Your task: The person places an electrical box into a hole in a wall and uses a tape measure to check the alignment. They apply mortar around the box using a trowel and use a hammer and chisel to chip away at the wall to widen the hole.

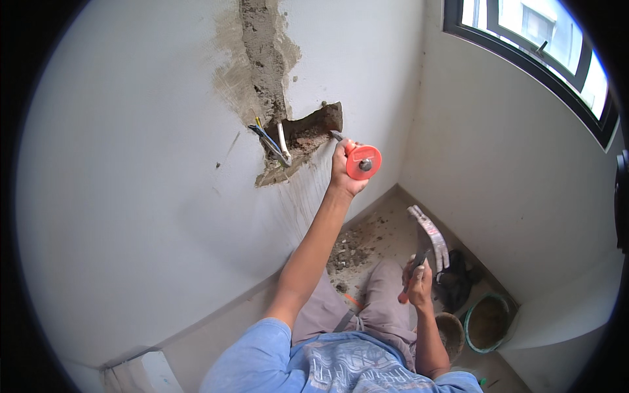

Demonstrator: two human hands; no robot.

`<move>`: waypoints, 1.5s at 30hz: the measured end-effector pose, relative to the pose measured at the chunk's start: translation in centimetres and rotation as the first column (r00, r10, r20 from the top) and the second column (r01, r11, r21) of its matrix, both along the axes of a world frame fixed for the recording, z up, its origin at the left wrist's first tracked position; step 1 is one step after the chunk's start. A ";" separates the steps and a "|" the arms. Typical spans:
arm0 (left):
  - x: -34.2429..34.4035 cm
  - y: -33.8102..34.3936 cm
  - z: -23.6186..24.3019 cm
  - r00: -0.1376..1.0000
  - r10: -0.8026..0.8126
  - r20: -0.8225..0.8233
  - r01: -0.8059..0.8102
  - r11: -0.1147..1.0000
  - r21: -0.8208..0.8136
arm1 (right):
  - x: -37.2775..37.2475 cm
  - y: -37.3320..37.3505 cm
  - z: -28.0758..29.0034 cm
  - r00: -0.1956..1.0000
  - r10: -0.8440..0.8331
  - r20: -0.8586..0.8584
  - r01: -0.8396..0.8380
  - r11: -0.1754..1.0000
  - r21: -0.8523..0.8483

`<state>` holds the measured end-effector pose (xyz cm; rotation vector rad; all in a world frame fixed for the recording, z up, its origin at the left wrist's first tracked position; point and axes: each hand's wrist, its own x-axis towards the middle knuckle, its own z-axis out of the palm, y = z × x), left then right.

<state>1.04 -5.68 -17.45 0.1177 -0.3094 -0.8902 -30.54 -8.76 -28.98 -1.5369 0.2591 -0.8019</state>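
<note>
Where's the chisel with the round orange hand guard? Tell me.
In the head view, the steel chisel with the round orange hand guard is in the left hand, tip against the wall cavity.

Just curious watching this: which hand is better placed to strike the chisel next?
Probably the right hand: it holds the hammer raised and free, while the left hand is busy pressing the orange-guarded chisel into the wall hole.

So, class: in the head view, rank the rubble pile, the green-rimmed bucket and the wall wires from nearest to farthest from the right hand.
From the right hand:
1. Green-rimmed bucket, lower right, on the floor.
2. Rubble pile, to its left, by the wall.
3. Wall wires, far upper left.
</note>
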 end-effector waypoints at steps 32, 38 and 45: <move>1.5 -4.9 -0.7 0.966 0.252 0.059 -0.250 0.968 -0.037 | 12.5 -3.5 2.2 0.998 0.067 -0.003 -0.067 0.990 0.124; 0.7 -4.2 -0.5 0.964 0.264 -0.026 -0.262 0.963 0.055 | 6.5 -4.0 13.3 0.599 0.012 0.801 -0.117 0.991 0.072; -0.5 -4.5 -2.6 0.980 0.200 0.016 -0.200 0.978 0.060 | 14.9 -5.4 1.2 0.997 0.043 -0.062 -0.030 0.979 0.201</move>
